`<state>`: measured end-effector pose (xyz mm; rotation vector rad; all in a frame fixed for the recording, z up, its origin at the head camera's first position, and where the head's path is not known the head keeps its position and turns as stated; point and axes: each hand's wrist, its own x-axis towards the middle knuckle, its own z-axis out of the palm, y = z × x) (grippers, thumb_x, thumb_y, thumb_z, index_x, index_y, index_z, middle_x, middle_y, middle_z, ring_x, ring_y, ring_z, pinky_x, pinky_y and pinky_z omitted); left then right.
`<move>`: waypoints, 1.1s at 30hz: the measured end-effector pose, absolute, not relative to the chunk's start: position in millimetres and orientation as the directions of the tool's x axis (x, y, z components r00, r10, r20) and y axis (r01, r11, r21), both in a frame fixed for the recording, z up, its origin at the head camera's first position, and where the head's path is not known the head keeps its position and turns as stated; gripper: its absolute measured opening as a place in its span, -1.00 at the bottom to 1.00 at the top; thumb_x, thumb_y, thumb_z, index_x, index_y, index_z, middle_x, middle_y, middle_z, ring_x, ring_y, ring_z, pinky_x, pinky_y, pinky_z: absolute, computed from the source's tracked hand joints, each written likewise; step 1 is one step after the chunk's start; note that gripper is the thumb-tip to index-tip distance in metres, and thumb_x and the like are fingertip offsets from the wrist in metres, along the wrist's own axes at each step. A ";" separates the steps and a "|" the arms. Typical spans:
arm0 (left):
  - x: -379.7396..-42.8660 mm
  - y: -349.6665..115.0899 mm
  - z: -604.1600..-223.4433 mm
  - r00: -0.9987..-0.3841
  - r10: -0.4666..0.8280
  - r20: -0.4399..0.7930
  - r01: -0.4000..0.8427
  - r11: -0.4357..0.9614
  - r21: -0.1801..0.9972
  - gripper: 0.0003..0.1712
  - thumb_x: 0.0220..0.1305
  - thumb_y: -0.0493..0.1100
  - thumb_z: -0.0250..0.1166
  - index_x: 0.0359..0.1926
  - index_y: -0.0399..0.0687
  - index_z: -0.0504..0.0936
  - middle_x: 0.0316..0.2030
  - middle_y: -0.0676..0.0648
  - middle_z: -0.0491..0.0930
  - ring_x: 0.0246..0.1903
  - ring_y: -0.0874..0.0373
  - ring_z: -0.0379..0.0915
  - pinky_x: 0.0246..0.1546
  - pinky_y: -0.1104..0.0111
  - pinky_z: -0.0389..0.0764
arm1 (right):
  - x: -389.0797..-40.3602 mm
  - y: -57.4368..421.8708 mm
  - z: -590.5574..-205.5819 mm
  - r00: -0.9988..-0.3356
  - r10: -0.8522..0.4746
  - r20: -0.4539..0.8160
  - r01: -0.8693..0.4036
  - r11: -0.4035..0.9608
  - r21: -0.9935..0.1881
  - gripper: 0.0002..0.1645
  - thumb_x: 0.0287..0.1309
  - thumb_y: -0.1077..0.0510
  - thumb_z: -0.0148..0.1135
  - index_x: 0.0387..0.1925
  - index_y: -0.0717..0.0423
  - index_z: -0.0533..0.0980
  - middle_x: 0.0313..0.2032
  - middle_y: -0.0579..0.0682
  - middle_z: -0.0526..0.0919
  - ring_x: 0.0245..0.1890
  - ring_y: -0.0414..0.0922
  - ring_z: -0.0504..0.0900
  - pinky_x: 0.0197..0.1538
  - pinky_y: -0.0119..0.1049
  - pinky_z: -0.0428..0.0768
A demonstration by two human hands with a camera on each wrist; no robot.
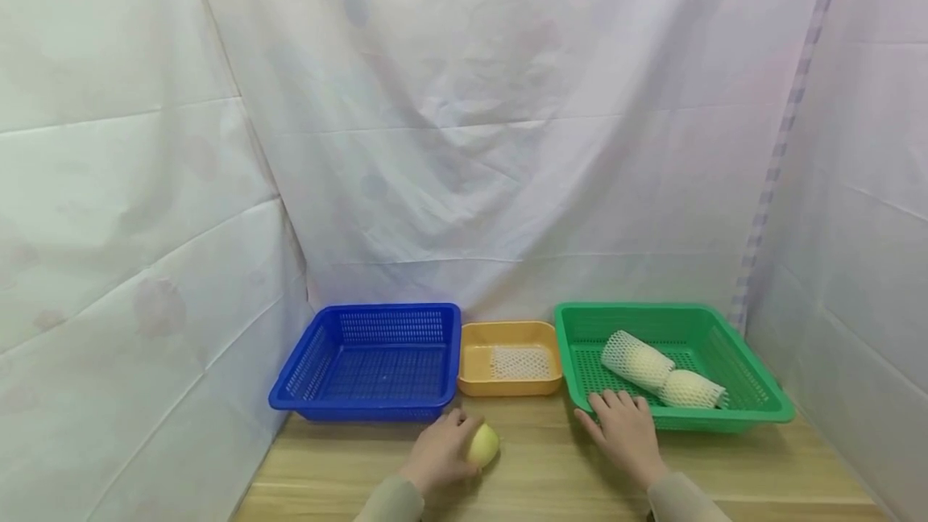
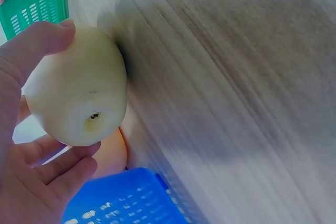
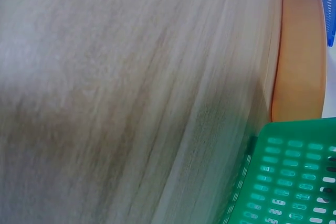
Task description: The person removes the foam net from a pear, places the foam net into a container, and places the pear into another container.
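Note:
My left hand [image 1: 444, 448] holds a smooth, round, pale yellow fruit, apple- or pear-like [image 1: 483, 446], just above or on the wooden table; I cannot tell which. In the left wrist view the thumb lies over one side of the fruit [image 2: 84, 77] and the fingers curve at the other, its dimpled end showing. My right hand [image 1: 625, 429] is at the near left corner of the green basket [image 1: 750, 377], fingers loosely bent by its rim. Inside that basket lie two pale fruits in white foam nets [image 1: 638, 362], [image 1: 689, 390]. The right wrist view does not show the hand.
A blue basket [image 1: 366, 413] stands at the left with nothing seen in it. Between the baskets sits a small orange-yellow tray [image 1: 474, 357] holding a flat white foam net [image 1: 520, 362]. White cloth [image 1: 464, 184] hangs behind and along both sides of the wooden table [image 1: 536, 474].

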<state>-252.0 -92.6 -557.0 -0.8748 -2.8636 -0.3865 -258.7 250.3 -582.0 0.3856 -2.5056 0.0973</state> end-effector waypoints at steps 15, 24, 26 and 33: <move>-256.5 -81.5 -556.7 -0.802 0.571 0.179 0.587 0.807 0.058 -0.21 -0.28 0.13 0.55 0.08 0.12 0.52 -0.15 0.06 0.53 -0.28 0.14 0.44 -0.35 0.30 0.54 | -258.3 249.3 -578.1 -0.791 -0.245 0.561 -0.290 0.957 0.009 -0.61 0.09 -0.22 0.32 -0.23 -0.04 0.57 -0.40 -0.08 0.54 -0.41 -0.04 0.45 -0.29 -0.05 0.35; -256.3 -79.4 -555.2 -0.804 0.569 0.174 0.587 0.805 0.082 -0.19 -0.31 0.11 0.57 0.08 0.16 0.51 -0.18 0.06 0.51 -0.28 0.16 0.41 -0.38 0.31 0.52 | -257.6 248.8 -578.4 -0.790 -0.240 0.564 -0.287 0.958 0.005 -0.61 0.09 -0.22 0.32 -0.24 -0.04 0.58 -0.40 -0.08 0.55 -0.41 -0.04 0.46 -0.29 -0.04 0.36; -255.9 -78.7 -554.3 -0.802 0.572 0.171 0.591 0.802 0.088 -0.19 -0.31 0.11 0.57 0.09 0.17 0.51 -0.18 0.06 0.51 -0.27 0.17 0.40 -0.39 0.32 0.51 | -257.2 248.9 -578.3 -0.788 -0.240 0.566 -0.288 0.958 0.006 -0.61 0.09 -0.22 0.32 -0.24 -0.04 0.58 -0.40 -0.08 0.55 -0.42 -0.04 0.46 -0.29 -0.04 0.36; -252.6 -76.0 -550.7 -0.795 0.583 0.168 0.601 0.795 0.086 -0.14 -0.28 0.13 0.55 0.18 0.20 0.50 -0.17 0.09 0.50 -0.25 0.21 0.39 -0.36 0.36 0.49 | -256.7 249.8 -578.4 -0.795 -0.238 0.559 -0.284 0.959 0.004 -0.62 0.10 -0.22 0.32 -0.23 -0.05 0.58 -0.38 -0.07 0.56 -0.41 -0.04 0.47 -0.28 -0.03 0.36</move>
